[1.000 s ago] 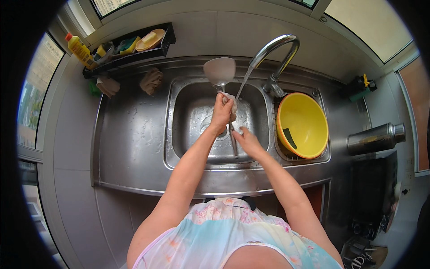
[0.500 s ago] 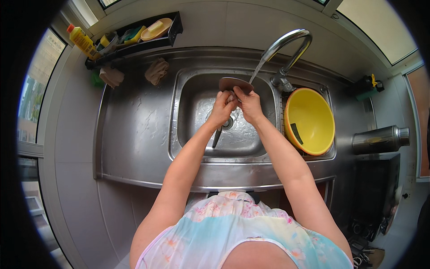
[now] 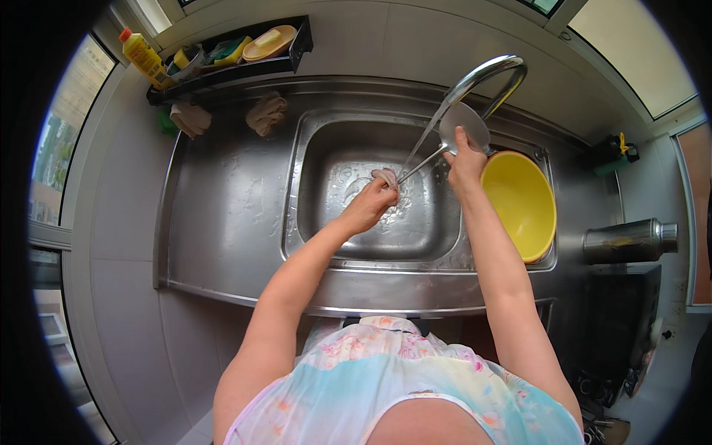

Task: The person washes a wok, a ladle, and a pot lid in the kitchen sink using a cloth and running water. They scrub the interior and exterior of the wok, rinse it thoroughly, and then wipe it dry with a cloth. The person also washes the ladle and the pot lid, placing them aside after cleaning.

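Observation:
Over the steel sink basin I hold a long-handled metal skimmer. My right hand grips it just under its round head, which points up near the curved faucet. My left hand closes on a small cloth or sponge pressed against the lower end of the handle. Water glistens on the basin floor around the drain.
A yellow bowl sits in the right-hand basin. A steel flask lies on the dark counter at right. A black shelf at the back left holds a yellow bottle, sponges and a dish. Two rags lie on the drainboard.
The skimmer has been turned: its head has swung to the upper right near the faucet. My right hand followed it up and right; my left hand slid down to the handle's end.

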